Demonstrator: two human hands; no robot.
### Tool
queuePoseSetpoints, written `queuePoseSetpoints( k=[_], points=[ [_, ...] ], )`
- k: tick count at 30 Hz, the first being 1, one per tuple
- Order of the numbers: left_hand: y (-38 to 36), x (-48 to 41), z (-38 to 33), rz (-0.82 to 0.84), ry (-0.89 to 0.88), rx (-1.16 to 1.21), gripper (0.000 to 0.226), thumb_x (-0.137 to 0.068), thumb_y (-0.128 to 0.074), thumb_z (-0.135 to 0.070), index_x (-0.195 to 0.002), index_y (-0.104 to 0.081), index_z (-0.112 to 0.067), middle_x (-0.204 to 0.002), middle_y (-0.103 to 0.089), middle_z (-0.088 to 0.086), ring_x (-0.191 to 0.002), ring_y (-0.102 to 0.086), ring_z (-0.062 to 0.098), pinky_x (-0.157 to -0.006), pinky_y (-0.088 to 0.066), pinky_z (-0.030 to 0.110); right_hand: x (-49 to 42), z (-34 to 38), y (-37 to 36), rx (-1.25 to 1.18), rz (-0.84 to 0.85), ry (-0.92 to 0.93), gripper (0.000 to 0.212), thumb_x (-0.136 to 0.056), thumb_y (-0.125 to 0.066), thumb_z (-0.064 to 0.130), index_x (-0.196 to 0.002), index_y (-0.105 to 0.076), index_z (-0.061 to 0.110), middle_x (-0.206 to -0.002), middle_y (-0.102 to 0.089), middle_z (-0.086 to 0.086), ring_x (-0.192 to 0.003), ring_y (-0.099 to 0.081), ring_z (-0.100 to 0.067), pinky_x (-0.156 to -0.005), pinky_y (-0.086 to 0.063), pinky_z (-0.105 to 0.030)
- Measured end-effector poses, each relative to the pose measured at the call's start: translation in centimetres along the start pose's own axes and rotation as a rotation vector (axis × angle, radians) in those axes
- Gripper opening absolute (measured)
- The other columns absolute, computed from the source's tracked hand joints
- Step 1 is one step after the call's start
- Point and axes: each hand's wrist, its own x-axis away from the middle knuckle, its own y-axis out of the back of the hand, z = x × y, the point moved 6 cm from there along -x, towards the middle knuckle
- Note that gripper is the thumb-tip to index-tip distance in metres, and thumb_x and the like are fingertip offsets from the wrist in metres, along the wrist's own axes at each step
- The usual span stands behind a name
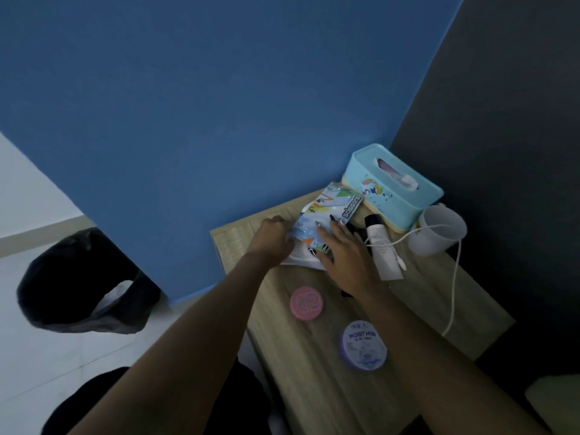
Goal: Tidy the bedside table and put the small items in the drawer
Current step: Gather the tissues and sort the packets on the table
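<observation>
On the wooden bedside table (317, 381) lies a colourful scissors packet (329, 208) on top of a white item (298, 260). My left hand (271, 238) grips the packet's left edge. My right hand (342, 249) lies flat over the packet's right side, fingers spread. A pink round tin (306, 303) and a purple round jar (364, 345) sit nearer me. A white tube with a black cap (381, 246) lies right of my right hand. No drawer is in view.
A turquoise tissue box (392, 186) stands at the table's back corner beside a translucent cup (437, 230). A white cable (455, 277) trails across the right side. A black bin with a bag (84, 284) stands on the floor to the left, by the blue wall.
</observation>
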Motion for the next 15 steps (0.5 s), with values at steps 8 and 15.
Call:
queuePoseSetpoints(
  k=[8,15],
  points=[
    [0.0,0.7,1.7,-0.151,0.013,0.046,0.024,-0.087,-0.057,-0.015,-0.103,-0.074,-0.01,-0.107,-0.071,0.016,-0.102,-0.064,0.033,-0.085,-0.049,0.034,0.0,0.2,0.2,-0.031,0.017,-0.008,0.052,-0.097,-0.035,0.028,-0.147,-0.031,0.015,-0.154,-0.024,-0.018,-0.141,-0.026,-0.034,-0.111,-0.031,-0.048],
    [1.8,1.4,2.5,-0.219,0.014,0.161,0.018,-0.087,-0.061,-0.015,-0.091,-0.076,-0.006,-0.093,-0.075,0.014,-0.089,-0.068,0.029,-0.072,-0.048,0.034,-0.4,0.2,2.2,-0.072,-0.037,-0.14,0.057,-0.092,-0.044,-0.002,-0.146,-0.033,0.014,-0.156,-0.023,-0.016,-0.141,-0.029,-0.031,-0.109,-0.037,-0.041]
  ],
)
